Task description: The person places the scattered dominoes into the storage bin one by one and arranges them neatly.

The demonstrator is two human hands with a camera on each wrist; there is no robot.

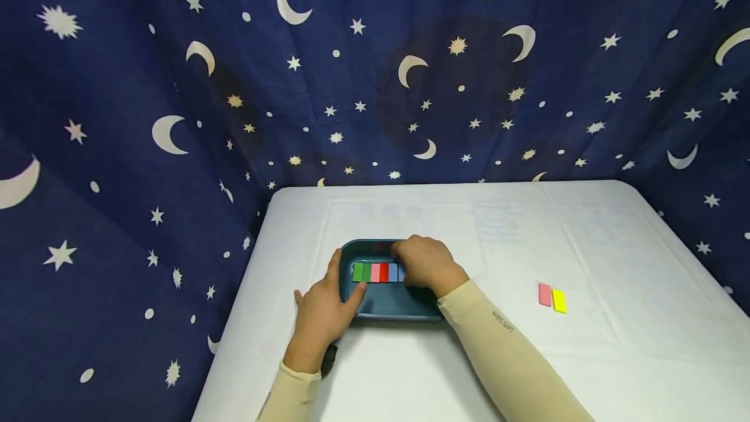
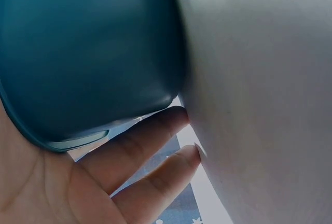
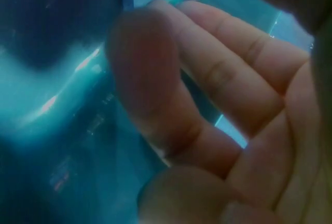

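- Your left hand (image 1: 321,311) grips the left end of the dark teal tray (image 1: 398,305), thumb over the near rim and fingers along the outside; use it lightly, just enough to stop the tray sliding or tipping.
- Your right hand (image 1: 430,264) reaches in at the right end of the row of tiles (image 1: 379,273), fingers bent downward. Whether it pinches a tile or only touches one, I cannot tell.
- The step in hand looks like placing or straightening a tile at that end. The row lies across the tray floor: two green tiles, one pink, one red, then blue, the last partly hidden by your right hand.
- Work with your fingertips and nudge gently toward the left; pressing hard would probably buckle the line, since the tiles sit edge to edge.
- Lift your fingers straight up on letting go, so a knuckle doesn't drag the end tile.
- A loose pink tile (image 1: 545,294) and a yellow tile (image 1: 559,301) lie side by side on the surface (image 1: 633,259), well to the right of the tray.
- White cloth with creases and faint marks covers that surface; navy curtains (image 1: 375,70) printed with moons and stars hang behind and at both sides.
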